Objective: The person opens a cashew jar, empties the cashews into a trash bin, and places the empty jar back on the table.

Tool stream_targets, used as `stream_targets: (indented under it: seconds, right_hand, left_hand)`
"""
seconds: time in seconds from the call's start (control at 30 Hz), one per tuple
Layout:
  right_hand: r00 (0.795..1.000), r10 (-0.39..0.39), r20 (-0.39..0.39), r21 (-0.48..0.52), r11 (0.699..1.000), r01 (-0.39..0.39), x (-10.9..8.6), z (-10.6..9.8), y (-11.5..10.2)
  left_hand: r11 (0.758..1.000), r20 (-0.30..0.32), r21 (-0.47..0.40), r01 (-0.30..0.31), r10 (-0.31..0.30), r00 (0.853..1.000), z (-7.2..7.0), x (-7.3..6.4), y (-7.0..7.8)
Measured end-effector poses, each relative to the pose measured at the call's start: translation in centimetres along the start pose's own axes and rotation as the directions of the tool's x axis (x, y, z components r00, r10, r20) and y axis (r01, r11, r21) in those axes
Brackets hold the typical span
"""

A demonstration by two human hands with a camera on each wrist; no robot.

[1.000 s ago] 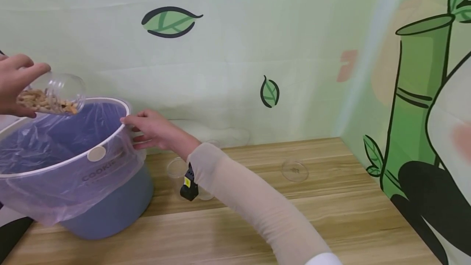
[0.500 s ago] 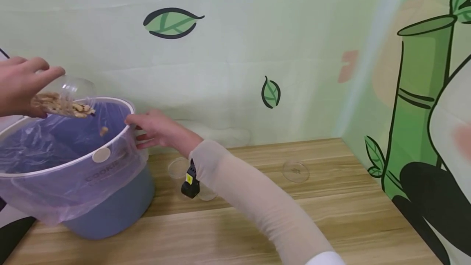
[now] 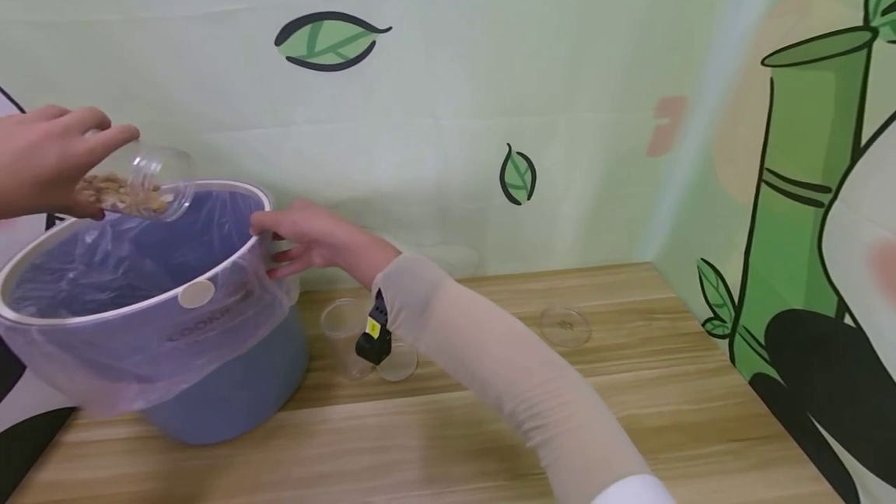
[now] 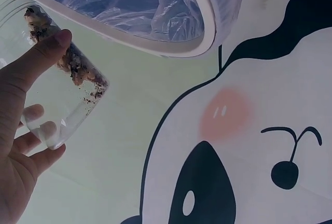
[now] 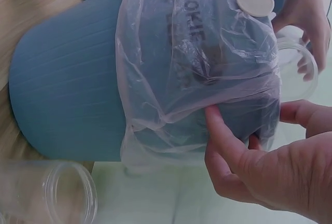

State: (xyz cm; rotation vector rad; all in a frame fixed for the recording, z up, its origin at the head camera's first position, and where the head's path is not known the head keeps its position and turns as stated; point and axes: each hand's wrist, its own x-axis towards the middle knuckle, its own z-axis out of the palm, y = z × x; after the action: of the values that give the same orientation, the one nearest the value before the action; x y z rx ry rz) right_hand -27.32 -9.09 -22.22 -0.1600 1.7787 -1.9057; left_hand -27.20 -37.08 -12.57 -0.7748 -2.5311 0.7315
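My left hand [image 3: 49,162] grips a clear plastic jar [image 4: 67,107] on its side, its mouth over the trash bin [image 3: 234,387]. Tan, nut-like pieces with dark bits [image 4: 75,68] lie along the jar's lower wall. The bin is blue with a white rim [image 3: 98,309], and a translucent pinkish bag [image 3: 126,364] lines it and folds down outside. On the bin's right side my right hand [image 3: 308,238] holds the rim, thumb on top and fingers against the bag outside, as the right wrist view shows [image 5: 275,167].
A second clear jar [image 3: 344,333] stands on the wooden table [image 3: 490,442], right of the bin. Beside it lies a clear round lid [image 3: 397,362], partly behind the wrist camera [image 3: 374,341]. Another clear lid [image 3: 565,327] lies farther right. A printed cloth wall [image 3: 434,99] stands behind.
My left hand and the jar have moved right over the bin. Half a second ago a piece was falling from the jar. The bin and my right hand have shifted slightly right.
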Motion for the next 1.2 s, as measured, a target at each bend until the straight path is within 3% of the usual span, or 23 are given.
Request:
stream_targets:
  seconds: [0.27, 0.53, 0.87, 1.2]
  right_hand:
    - [1.0, 0.016, -0.026, -0.011, 1.0, -0.016, 0.0, -0.2, -0.1]
    - [0.999, 0.024, -0.042, -0.001, 1.0, -0.024, 0.2, -0.3, 0.0]
    - [0.998, 0.026, -0.054, 0.009, 1.0, -0.025, 0.4, -0.4, 0.4]
    - [0.997, 0.039, -0.063, -0.001, 0.999, -0.039, 0.4, -0.3, 0.4]
  left_hand:
    - [0.996, -0.075, -0.018, -0.089, 0.087, 0.993, -0.3, 0.4, 0.0]
    - [0.991, -0.081, 0.028, -0.133, 0.135, 0.987, -0.7, 0.7, 0.2]
    - [0.989, -0.045, 0.072, -0.132, 0.136, 0.99, -1.4, 1.0, 1.0]
    - [0.988, -0.069, 0.078, -0.132, 0.138, 0.988, -1.8, 1.2, 1.7]
